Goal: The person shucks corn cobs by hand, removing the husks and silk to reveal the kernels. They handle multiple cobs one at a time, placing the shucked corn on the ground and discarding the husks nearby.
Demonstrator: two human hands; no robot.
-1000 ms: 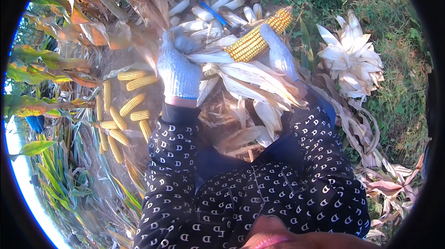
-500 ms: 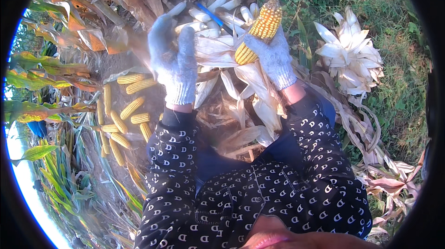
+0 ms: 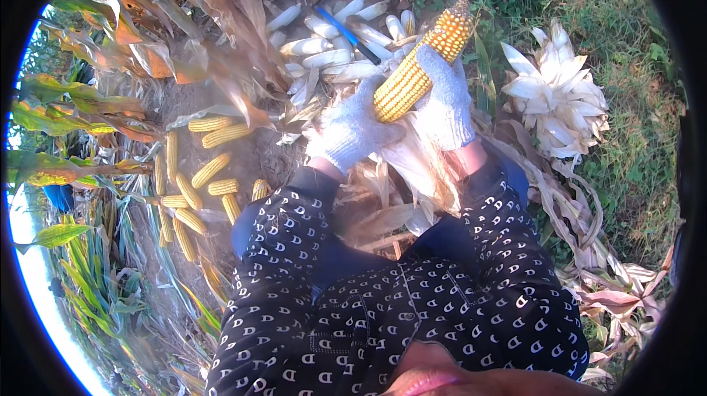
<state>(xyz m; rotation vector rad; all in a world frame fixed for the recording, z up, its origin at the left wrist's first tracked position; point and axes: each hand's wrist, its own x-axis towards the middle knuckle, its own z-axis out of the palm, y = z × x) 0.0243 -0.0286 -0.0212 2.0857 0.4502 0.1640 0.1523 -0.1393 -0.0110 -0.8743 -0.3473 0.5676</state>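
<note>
A yellow corn cob (image 3: 420,68) points up and to the right, held in both gloved hands. My right hand (image 3: 444,101), in a white knit glove, wraps the cob's upper half. At the cob's lower end my left hand (image 3: 352,129), also gloved, grips the cob base and the pale husk leaves (image 3: 412,164) hanging from it. Both sleeves are dark with a small white pattern.
Several husked yellow cobs (image 3: 195,182) lie on the soil at the left. A heap of unhusked pale ears (image 3: 331,35) with a blue-handled tool (image 3: 346,27) lies ahead. A pile of stripped white husks (image 3: 556,97) sits on grass at the right. Dry corn stalks (image 3: 147,35) crowd the left.
My left hand has come in from the left and closed on the cob's base. The cob has tilted more upright and shifted right, with the husk pulled down below it.
</note>
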